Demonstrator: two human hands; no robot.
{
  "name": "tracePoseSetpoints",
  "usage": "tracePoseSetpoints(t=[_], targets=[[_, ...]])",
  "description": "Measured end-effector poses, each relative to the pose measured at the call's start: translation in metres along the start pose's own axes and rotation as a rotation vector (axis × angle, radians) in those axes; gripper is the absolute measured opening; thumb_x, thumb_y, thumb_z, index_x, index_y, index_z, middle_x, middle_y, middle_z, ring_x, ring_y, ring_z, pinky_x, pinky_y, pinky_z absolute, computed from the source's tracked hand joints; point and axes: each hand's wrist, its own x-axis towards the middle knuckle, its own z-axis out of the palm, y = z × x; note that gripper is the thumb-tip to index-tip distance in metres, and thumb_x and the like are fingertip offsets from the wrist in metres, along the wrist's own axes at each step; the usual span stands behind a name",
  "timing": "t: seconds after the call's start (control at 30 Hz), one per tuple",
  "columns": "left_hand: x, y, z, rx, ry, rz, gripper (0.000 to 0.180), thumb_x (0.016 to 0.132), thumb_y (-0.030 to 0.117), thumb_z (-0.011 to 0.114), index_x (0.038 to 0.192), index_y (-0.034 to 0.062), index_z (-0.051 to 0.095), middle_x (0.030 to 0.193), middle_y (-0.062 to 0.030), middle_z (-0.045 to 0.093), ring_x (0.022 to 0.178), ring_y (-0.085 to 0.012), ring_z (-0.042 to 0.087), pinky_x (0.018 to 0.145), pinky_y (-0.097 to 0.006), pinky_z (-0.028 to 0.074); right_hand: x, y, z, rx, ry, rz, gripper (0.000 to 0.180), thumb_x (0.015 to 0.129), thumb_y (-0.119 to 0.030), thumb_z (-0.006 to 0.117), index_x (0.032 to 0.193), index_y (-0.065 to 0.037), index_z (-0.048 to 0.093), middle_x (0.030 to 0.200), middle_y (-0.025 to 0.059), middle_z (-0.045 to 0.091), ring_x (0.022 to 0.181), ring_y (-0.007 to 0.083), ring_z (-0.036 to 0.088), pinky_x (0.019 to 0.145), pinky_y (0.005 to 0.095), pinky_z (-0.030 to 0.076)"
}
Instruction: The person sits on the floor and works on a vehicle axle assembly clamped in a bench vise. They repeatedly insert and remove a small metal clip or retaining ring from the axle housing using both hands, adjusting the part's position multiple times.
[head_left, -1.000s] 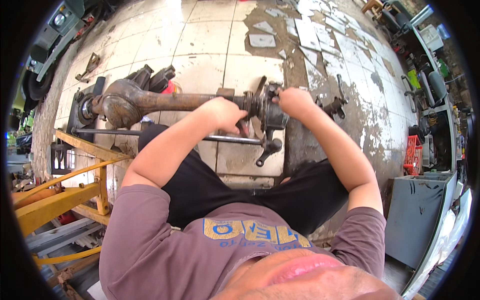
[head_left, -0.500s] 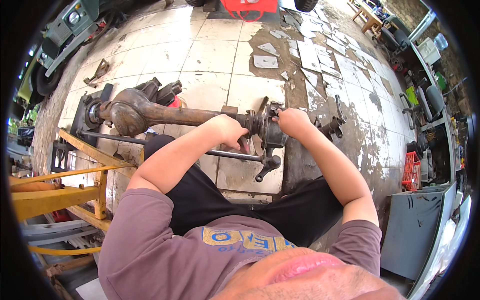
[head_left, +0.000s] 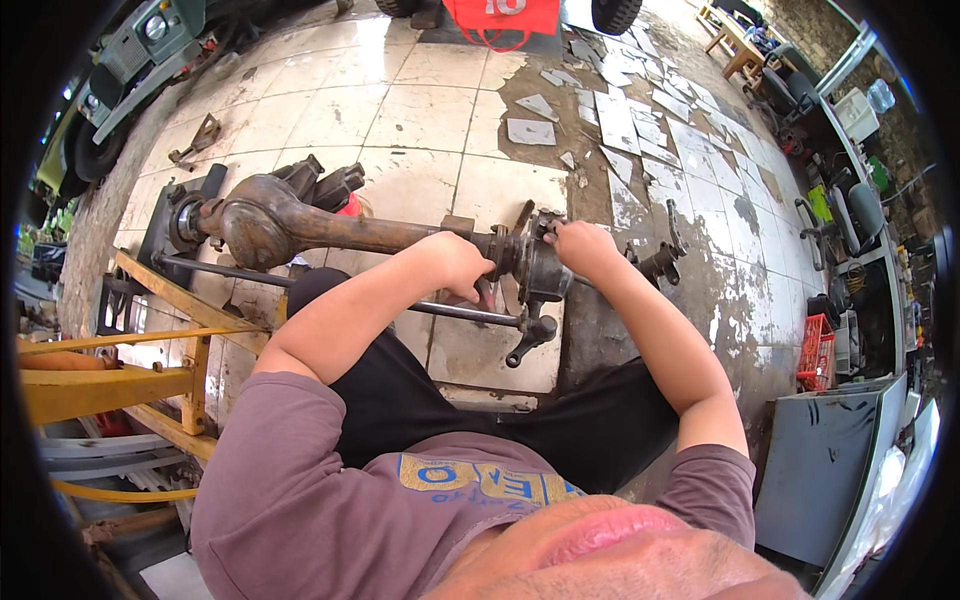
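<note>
A long axle of rusty brown metal (head_left: pixel 350 229), with a big round bulge toward its left end, lies crosswise above the cream-coloured tiled floor (head_left: pixel 420 115), nearer to the left edge of this floor than to the right one. At its right end sits a dark grey metal hub assembly (head_left: pixel 546 272).

The left hand (head_left: pixel 460 264) is at the axle just left of this assembly, with the fingers bent and half closed; the view does not show clearly if they grip something. The right hand (head_left: pixel 584 248) touches the upper part of the assembly, its fingers curled close together, and what is under them I cannot tell.

A thin, shiny steel rod (head_left: pixel 468 314) runs along the near side of the axle, and at its right end is a dark metal lever (head_left: pixel 531 341). The person's legs in black trousers are spread on the near side. Behind the axle stand dark blocky metal parts (head_left: pixel 315 185).

Farther out, a yellow metal frame (head_left: pixel 115 395) is by the near left corner of the floor, and a grey metal cabinet (head_left: pixel 825 470) by the near right corner. Beside the cabinet, along the right edge, is a red plastic crate (head_left: pixel 815 352). Broken white tile pieces (head_left: pixel 618 122) lie toward the far edge, near a bright red bag (head_left: pixel 503 18).
</note>
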Motion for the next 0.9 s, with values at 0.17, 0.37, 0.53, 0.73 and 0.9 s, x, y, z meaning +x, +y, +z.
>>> tracePoseSetpoints(t=[0.17,0.37,0.53,0.73,0.9], targets=[[-0.001,0.003,-0.001,0.008,-0.007,0.012,0.072,0.090,0.047,0.072,0.152,0.0148,0.056,0.124,-0.0105,0.075,0.114,-0.0310,0.072,0.094,-0.047,0.059,0.000,0.001,-0.003,-0.016,-0.019,-0.016,0.048,0.110,-0.044,0.049,0.126,-0.004,0.068,0.107,0.0192,0.077,0.107,0.0379,0.073,0.087,0.0500,0.059],[0.000,0.000,0.003,0.016,0.026,0.017,0.072,0.090,0.048,0.073,0.152,0.0151,0.055,0.125,-0.0097,0.075,0.115,-0.0307,0.072,0.095,-0.046,0.059,0.010,0.008,0.008,-0.018,0.051,-0.030,0.047,0.110,-0.044,0.050,0.120,-0.003,0.069,0.107,0.0179,0.077,0.107,0.0377,0.072,0.089,0.0496,0.058],[-0.007,0.001,0.000,-0.013,0.029,0.008,0.072,0.090,0.047,0.072,0.152,0.0152,0.055,0.126,-0.0099,0.075,0.115,-0.0301,0.072,0.095,-0.046,0.059,0.011,0.010,0.011,-0.048,0.031,-0.058,0.046,0.109,-0.043,0.051,0.126,-0.004,0.069,0.111,0.0185,0.076,0.109,0.0384,0.071,0.089,0.0508,0.058],[-0.001,-0.002,0.011,-0.007,0.023,0.044,0.074,0.089,0.050,0.073,0.151,0.0131,0.055,0.129,-0.0115,0.073,0.118,-0.0307,0.071,0.097,-0.046,0.058,0.006,0.005,0.002,0.058,-0.028,0.052,0.045,0.108,-0.041,0.053,0.123,-0.003,0.071,0.109,0.0179,0.077,0.108,0.0358,0.072,0.088,0.0483,0.059],[-0.008,0.000,-0.004,0.029,0.045,0.045,0.075,0.091,0.051,0.072,0.153,0.0134,0.054,0.133,-0.0116,0.072,0.121,-0.0311,0.069,0.100,-0.046,0.057,0.017,0.010,0.019,-0.074,0.073,-0.099,0.043,0.106,-0.040,0.057,0.122,-0.002,0.071,0.116,0.0152,0.075,0.106,0.0338,0.072,0.088,0.0457,0.059]])
